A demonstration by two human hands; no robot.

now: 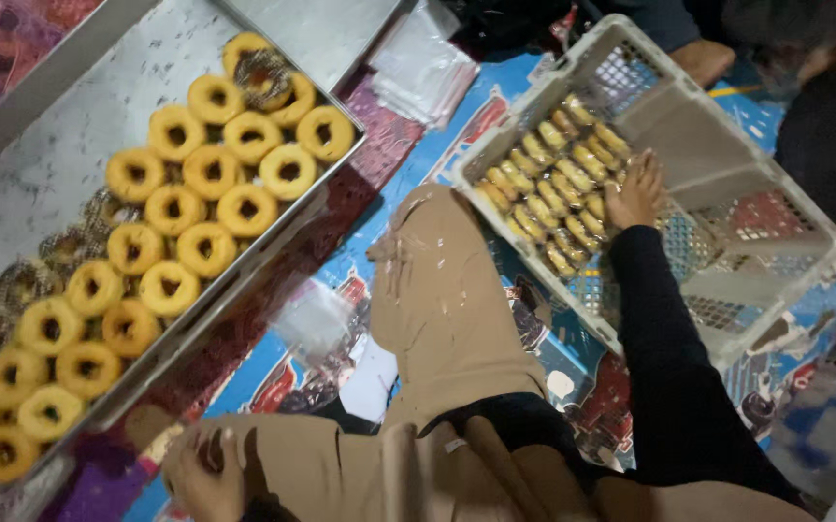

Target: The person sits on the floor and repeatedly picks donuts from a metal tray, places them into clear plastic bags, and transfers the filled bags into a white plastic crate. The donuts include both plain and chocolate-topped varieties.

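My right hand, in a black sleeve, lies with fingers spread on rows of wrapped yellow pastries packed in a white plastic crate. My left hand sits low at the bottom left, fingers loosely curled against tan cloth, close to the corner of a metal tray. The tray holds many ring doughnuts with yellow glaze; a few have dark sprinkles. Whether the left hand holds anything is hidden.
A stack of clear plastic bags lies beyond the tray, and one loose bag lies beside it. A blue patterned mat covers the floor. Another person in dark clothes sits behind the crate.
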